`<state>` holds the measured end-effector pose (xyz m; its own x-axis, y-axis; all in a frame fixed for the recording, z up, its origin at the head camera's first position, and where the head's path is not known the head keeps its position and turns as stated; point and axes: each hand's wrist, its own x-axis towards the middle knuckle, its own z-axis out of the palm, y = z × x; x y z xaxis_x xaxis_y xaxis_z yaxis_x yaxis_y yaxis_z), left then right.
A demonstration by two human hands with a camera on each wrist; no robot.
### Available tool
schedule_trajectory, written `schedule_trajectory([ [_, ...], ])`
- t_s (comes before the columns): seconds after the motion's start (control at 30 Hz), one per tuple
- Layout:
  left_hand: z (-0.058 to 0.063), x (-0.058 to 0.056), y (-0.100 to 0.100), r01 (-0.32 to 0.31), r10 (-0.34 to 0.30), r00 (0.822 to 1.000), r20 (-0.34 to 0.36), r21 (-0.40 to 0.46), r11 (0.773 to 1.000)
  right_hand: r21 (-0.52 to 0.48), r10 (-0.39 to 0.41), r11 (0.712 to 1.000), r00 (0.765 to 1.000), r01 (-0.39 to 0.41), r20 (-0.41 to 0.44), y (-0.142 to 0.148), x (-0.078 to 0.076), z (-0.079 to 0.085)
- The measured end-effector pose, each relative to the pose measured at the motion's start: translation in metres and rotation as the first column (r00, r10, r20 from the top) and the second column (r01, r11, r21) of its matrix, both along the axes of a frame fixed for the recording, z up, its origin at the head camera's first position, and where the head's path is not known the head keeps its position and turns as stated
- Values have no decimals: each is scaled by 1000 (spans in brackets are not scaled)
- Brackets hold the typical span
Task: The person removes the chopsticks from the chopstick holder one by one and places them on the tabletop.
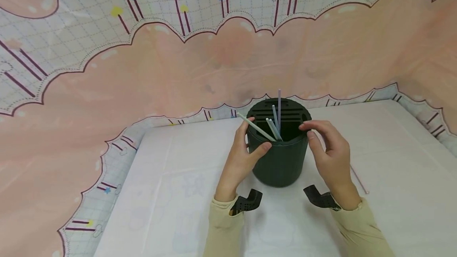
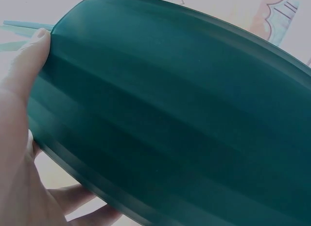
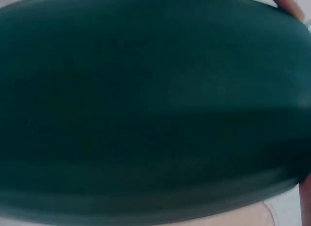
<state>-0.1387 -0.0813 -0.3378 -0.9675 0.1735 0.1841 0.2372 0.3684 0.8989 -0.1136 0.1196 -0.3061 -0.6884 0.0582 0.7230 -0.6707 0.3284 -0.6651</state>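
Observation:
A dark green bucket (image 1: 278,165) with a slotted, half-open top stands upright on the white table. Several thin sticks rise from its opening: a pale green stick (image 1: 257,127) leans over the left rim, a purple stick (image 1: 279,108) stands nearly vertical, and bluish ones are between them. My left hand (image 1: 239,158) grips the bucket's left side, thumb at the front rim and fingers around the wall. On the right, my right hand (image 1: 332,150) holds the rim between bent fingers and thumb. Green wall (image 2: 170,104) fills most of both wrist views.
A thin pinkish stick (image 1: 360,179) lies on the white tabletop (image 1: 182,193), partly behind the right hand. Behind the table hangs a peach and white patterned cloth (image 1: 200,74). Each wrist wears a black camera mount (image 1: 248,201).

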Motion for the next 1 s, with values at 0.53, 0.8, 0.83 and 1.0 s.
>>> schedule_trajectory([
  [0.53, -1, 0, -3, 1, -1, 1000, -12, -6, 1000, 229, -122, 965, 992, 128, -41, -27, -8, -20],
  [0.8, 0, 1, -2, -2, 2, 1000, -17, 14, 1000, 340, -187, 920, 981, 196, -61, -34, -7, -19],
  [0.83, 0, 1, -2, -2, 2, 1000, -18, 13, 1000, 335, -193, 920, 979, 203, -66, -35, -7, -20],
  [1.0, -2, 1, -1, 8, -8, 1000, -26, 23, 1000, 286, -203, 932, 974, 223, -98, -35, -7, -21],
])
